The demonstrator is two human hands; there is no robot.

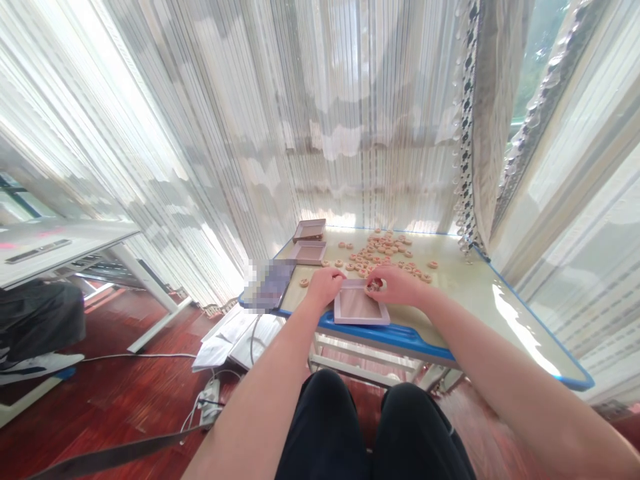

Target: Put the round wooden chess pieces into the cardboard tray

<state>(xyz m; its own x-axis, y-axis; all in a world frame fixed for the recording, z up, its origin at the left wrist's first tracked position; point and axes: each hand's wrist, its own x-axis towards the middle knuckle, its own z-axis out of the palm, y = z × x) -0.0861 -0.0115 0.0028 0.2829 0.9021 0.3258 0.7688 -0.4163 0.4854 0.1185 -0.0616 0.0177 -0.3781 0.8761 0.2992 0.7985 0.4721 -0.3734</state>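
Note:
A shallow pale pinkish box [361, 323] lies near the front edge of the table, its inside facing up. My left hand [326, 287] is closed at the box's far left corner, thumb and fingers pinched on the rim. Over the far right corner, my right hand [397, 285] is closed on a small round wooden piece [373, 288] with dark and reddish marks on its face. Many similar round pieces [385, 248] lie scattered on the table just beyond both hands.
Two more shallow boxes, a nearer one [309, 253] and a farther one [310, 230], sit at the table's back left. A dark, partly blurred flat device [275, 285] lies at the left edge. The table [480, 293] has a blue rim; curtains hang behind it. Another person's leg [43, 323] shows at far left.

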